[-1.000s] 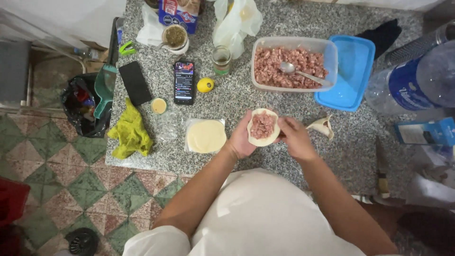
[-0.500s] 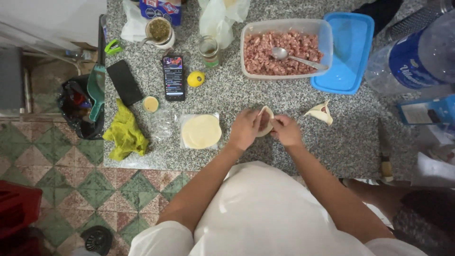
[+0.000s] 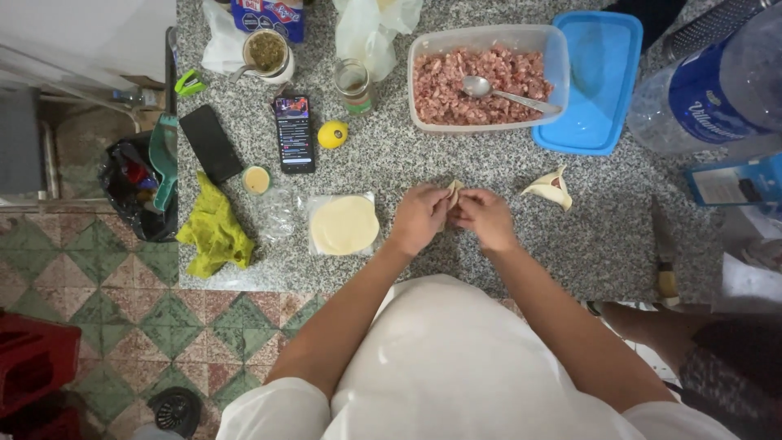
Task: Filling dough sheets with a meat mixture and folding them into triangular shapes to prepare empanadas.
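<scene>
Your left hand [image 3: 419, 218] and right hand [image 3: 486, 218] are pinched together on a folded dough piece [image 3: 454, 191] above the near counter [image 3: 505, 269]. You are sealing its edge; next, press the remaining seam closed without squeezing out filling.

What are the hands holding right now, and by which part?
Both the left hand and right hand pinch one small folded pale dough disc between their fingertips, along its edge.
</scene>
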